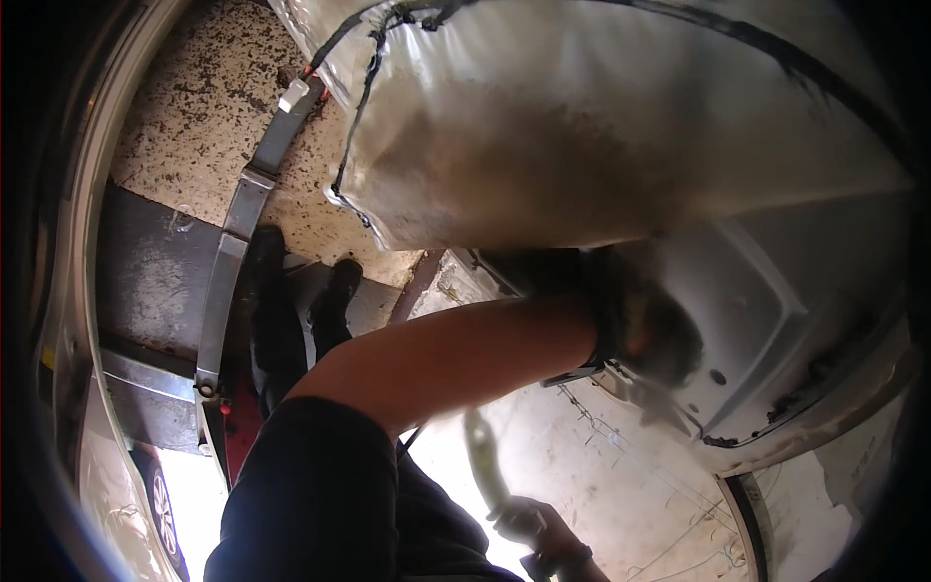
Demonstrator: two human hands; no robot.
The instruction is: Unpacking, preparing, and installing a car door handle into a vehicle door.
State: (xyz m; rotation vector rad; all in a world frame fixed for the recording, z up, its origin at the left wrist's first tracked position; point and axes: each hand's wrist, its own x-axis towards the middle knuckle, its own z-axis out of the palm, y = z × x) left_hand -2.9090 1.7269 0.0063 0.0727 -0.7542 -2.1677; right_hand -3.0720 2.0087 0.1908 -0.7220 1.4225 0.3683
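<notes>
My left arm reaches across to the right, a black band around its wrist. My left hand [661,339] is dark and smeared by motion in front of a grey, shaped vehicle panel [747,320]; its fingers do not show clearly, and I cannot tell whether it holds anything. Lower down, my right hand [535,526], with a band at the wrist, is closed around the lower end of a long, pale yellow-green, slightly curved thing [482,451]. Its kind is not clear. Just above my left forearm hangs a cloudy, brown-smudged plastic sheet [543,145] with black edging.
A grey metal bar [225,262] with joints runs down at left, over a speckled floor [194,116] and a dark floor plate [155,272]. A curved pale body edge [92,213] borders the left side. A car wheel [163,509] shows at lower left.
</notes>
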